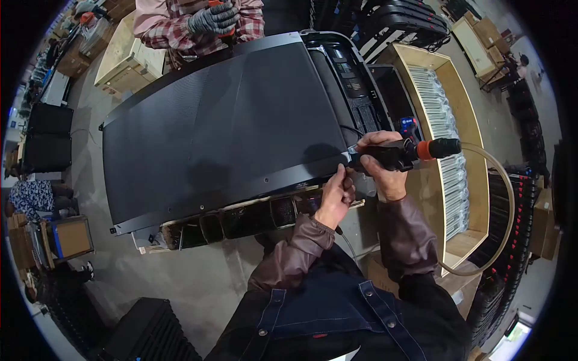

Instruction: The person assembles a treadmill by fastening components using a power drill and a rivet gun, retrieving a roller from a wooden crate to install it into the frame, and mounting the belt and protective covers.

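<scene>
My right hand point(390, 180) is wrapped round a black and orange power driver point(394, 155), held roughly level, its nose pointing left. A beige hose point(509, 207) curves away behind the driver. Under the nose lies the near right corner of a treadmill deck point(241, 123) with a dark belt and grey side rails. My left hand point(338, 197) is closed in a pinch at that corner, close to the driver's nose. What its fingertips hold, if anything, is hidden. Screw heads point(267, 180) dot the near rail.
Across the deck, a person's gloved hand point(215, 19) holds an orange tool. A wooden crate point(478, 180) of wrapped metal parts stands right. Behind the driver is a blue-topped tool point(407, 122). The treadmill's uncovered end point(355, 78) lies beyond. Stacked black parts point(150, 331) sit lower left.
</scene>
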